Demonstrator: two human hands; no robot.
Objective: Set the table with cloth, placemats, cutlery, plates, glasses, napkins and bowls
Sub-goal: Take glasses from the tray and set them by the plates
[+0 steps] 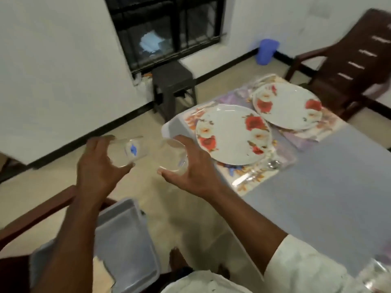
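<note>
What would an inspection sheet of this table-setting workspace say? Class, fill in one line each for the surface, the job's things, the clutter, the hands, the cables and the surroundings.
Surface: table covered by a pale blue-grey cloth.
Job's things: two floral plates, near plate and far plate, each on a floral placemat; cutlery beside the near plate; two clear glasses off the table.
Clutter: nothing seen on the table.
Hands: left hand holds the glass with a blue mark; right hand holds the plain glass.
Cables: nothing seen.
Surroundings: brown chair, dark stool, blue bin, barred window, clear plastic tub on the floor.
</note>
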